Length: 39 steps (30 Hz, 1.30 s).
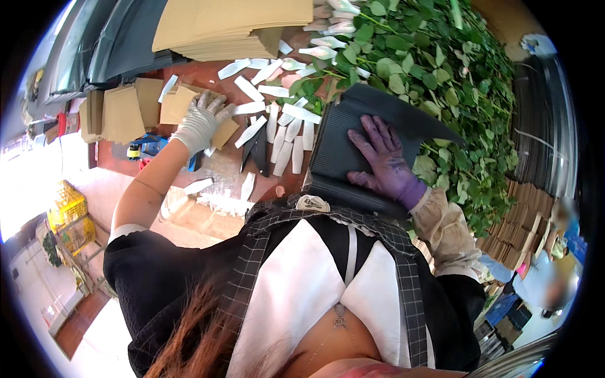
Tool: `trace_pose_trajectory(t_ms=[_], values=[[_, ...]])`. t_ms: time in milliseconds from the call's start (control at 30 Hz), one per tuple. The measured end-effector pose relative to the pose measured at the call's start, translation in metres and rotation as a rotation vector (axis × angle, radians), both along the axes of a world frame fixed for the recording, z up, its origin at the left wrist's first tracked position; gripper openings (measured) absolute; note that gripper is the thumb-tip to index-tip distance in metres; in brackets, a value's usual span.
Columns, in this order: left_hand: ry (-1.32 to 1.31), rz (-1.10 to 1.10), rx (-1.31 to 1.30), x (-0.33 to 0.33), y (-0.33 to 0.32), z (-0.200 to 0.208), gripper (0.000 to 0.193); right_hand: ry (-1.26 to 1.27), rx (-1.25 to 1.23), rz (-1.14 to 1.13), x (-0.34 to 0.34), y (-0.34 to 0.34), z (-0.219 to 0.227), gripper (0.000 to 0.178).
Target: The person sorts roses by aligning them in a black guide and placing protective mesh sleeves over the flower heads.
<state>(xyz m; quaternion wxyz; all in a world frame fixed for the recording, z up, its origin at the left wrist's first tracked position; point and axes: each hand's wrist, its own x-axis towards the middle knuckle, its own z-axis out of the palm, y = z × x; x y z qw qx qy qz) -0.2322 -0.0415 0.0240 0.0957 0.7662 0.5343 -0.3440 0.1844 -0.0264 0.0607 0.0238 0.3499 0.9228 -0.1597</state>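
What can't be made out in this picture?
All in the head view:
Whether the left hand grips the brown cards: its own back hides this.
What lies beneath the black corrugated sheet: the sheet hides it.
Far end of the cardboard stack: cut by the upper edge.
Person at far right: partly blurred.

Black sheet (334, 135) under the right hand (381, 154): ribbed, matt. Brown cards (172, 111): smooth, matt paperboard. White tapered sleeves (282, 160): finely textured, dull. Tabletop (211, 72): smooth, glossy. Purple glove (391, 165): rubbery, creased, stained. Yellow crate (70, 205), I note: plastic.
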Motion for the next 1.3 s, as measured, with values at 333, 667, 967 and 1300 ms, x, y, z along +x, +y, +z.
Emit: trace_pose_trajectory(t_ms=[333, 667, 967, 1300], values=[[-0.595, 0.435, 0.334, -0.031, 0.022, 0.037, 0.079, -0.219, -0.061, -0.178, -0.005, -0.017, 0.036, 0.079], [-1.888, 1.045, -0.419, 0.159, -0.005, 0.088, 0.026, -0.157, -0.016, -0.194, 0.009, -0.017, 0.023, 0.088], [-1.224, 0.850, 0.158, 0.225, 0.025, -0.003, 0.027, 0.466, -0.144, -0.523, 0.033, -0.004, 0.019, 0.041], [-1.505, 0.908, 0.267, 0.187, 0.007, 0.012, 0.031, -0.013, -0.021, -0.165, -0.007, -0.014, 0.019, 0.073]])
